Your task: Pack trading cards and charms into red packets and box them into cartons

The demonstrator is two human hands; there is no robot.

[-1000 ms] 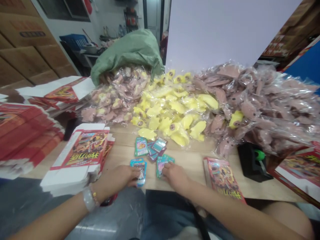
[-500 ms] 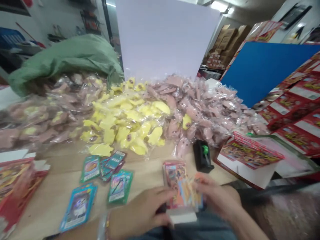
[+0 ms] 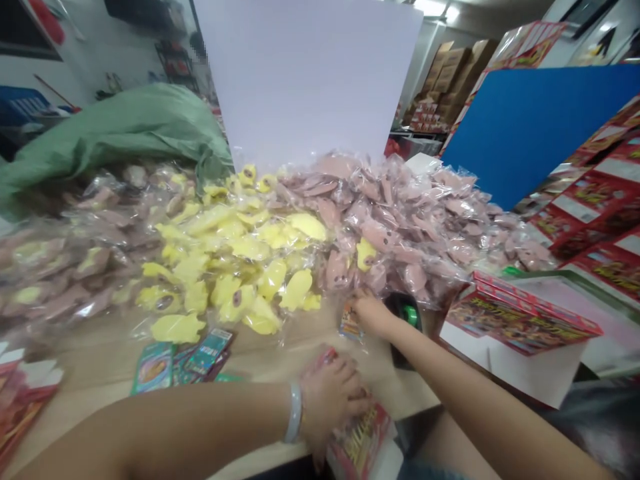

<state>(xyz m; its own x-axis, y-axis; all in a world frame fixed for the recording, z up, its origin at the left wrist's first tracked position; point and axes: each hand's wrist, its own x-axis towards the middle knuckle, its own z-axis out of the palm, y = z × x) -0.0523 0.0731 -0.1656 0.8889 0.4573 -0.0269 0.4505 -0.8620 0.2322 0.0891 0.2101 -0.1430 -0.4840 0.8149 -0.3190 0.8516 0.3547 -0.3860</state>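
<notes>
My left hand [image 3: 331, 400] lies across the table's front edge, fingers curled down on a red printed box [image 3: 363, 440] that it holds against the wood. My right hand [image 3: 367, 313] reaches forward to the foot of the heap of pink wrapped toys [image 3: 400, 220]; its fingers pinch a small card [image 3: 349, 325]. A black tape dispenser [image 3: 406, 317] with a green roll sits just right of that hand. Loose teal cards [image 3: 185, 360] lie on the table [image 3: 100, 380] left of my left forearm.
Yellow wrapped toys [image 3: 240, 260] fill the middle of the heap, more pink ones to the left under a green sack [image 3: 115, 133]. A stack of red boxes [image 3: 515, 320] stands at right, flat red cartons [image 3: 20, 393] at left. A white board [image 3: 310, 80] and a blue panel [image 3: 540, 127] stand behind.
The view has swung right. My right hand left the red box and reached forward to the pink toys with a small card. My left hand now presses the box alone.
</notes>
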